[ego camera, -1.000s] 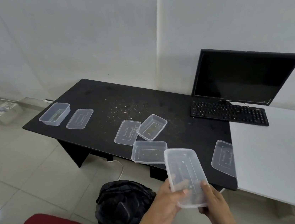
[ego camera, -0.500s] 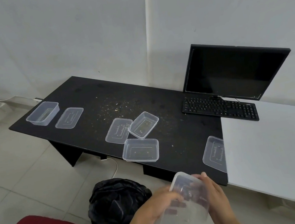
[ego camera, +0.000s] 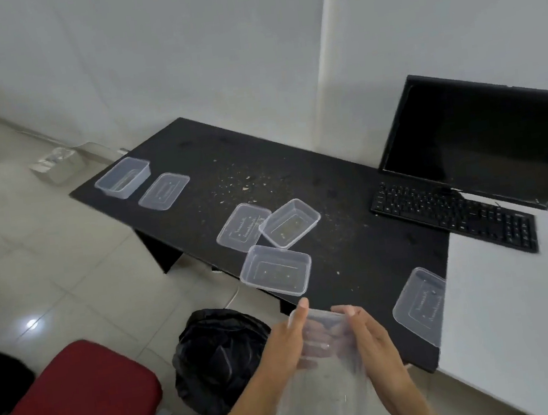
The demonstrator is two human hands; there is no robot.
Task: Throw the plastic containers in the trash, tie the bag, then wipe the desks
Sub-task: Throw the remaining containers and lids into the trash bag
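I hold one clear container [ego camera: 326, 390] between both hands, low in front of me and off the near edge of the black tabletop [ego camera: 365, 230]. It is blurred, so I cannot tell what is in it. My left hand [ego camera: 283, 347] grips its left side, thumb up along the rim and fingers curled behind the plastic, where they show through. My right hand [ego camera: 375, 343] lies along its right side with the fingertips bent over the top rim. The black trash bag [ego camera: 218, 359] sits on the floor at 9 o'clock from the container, close beside my left wrist, and a red chair seat [ego camera: 69, 405] is beyond it at 8 o'clock. At 12 o'clock the near tub [ego camera: 276, 269] overhangs the tabletop edge. Just past it, the middle tub [ego camera: 290, 222] leans on the middle lid [ego camera: 243, 227]. At 10 o'clock, on the far left corner, stand the far tub [ego camera: 123, 177] and the far lid [ego camera: 164, 190] side by side. At 3 o'clock the edge lid [ego camera: 421, 304] lies across the seam between the black tabletop and the white tabletop [ego camera: 520, 315]. Crumbs [ego camera: 242, 187] are scattered over the middle of the black one. At 1 o'clock are a keyboard [ego camera: 453, 216] and a dark monitor [ego camera: 481, 137].
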